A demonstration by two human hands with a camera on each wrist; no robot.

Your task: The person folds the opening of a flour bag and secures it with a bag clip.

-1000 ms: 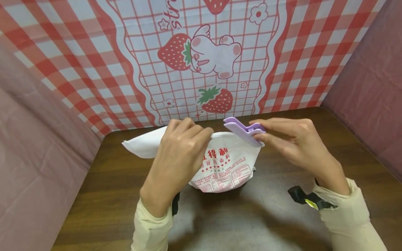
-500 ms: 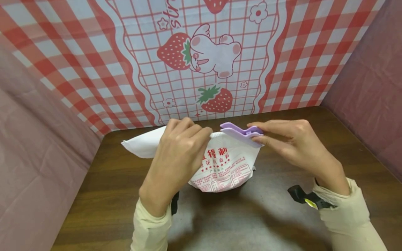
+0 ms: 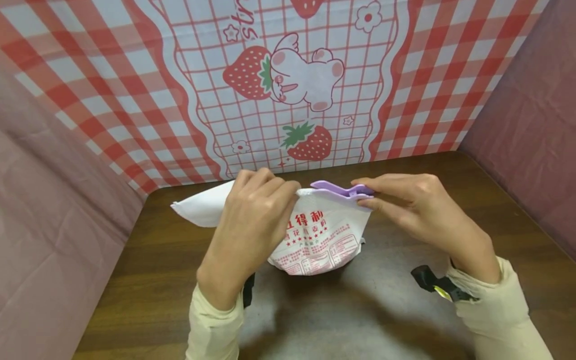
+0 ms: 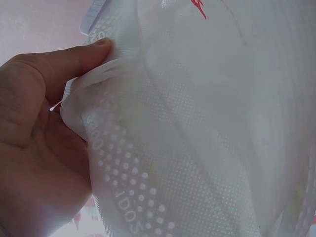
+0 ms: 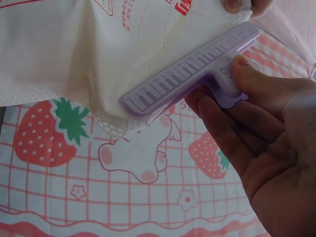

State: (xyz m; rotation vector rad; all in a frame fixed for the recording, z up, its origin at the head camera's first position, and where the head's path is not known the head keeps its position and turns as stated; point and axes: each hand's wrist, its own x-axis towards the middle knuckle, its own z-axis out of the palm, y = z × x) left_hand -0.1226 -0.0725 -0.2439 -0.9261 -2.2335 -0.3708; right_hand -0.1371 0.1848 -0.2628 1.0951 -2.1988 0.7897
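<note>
A white flour bag [image 3: 315, 235] with red print stands on the table, its top edge gathered. My left hand [image 3: 256, 215] grips that top edge left of the print; in the left wrist view the thumb [image 4: 81, 61] presses the bag's dotted plastic. A white flap of the bag sticks out to the left of this hand. My right hand [image 3: 418, 210] pinches the handles of a purple bag clip [image 3: 342, 192] between thumb and fingers. In the right wrist view the clip's long jaw, printed with piano keys, lies across the bag's edge near its right corner.
A brown wooden table [image 3: 148, 285] is underneath. Behind it hangs a red and white checked cloth [image 3: 432, 80] with strawberries, and pink cloths [image 3: 58, 210] hang at both sides. Each wrist wears a dark camera strap; the right one [image 3: 443, 285] shows a yellow part.
The purple clip has come down and slightly left onto the bag's top edge, its jaws now straddling the edge. The left hand has kept its grip, barely moving.
</note>
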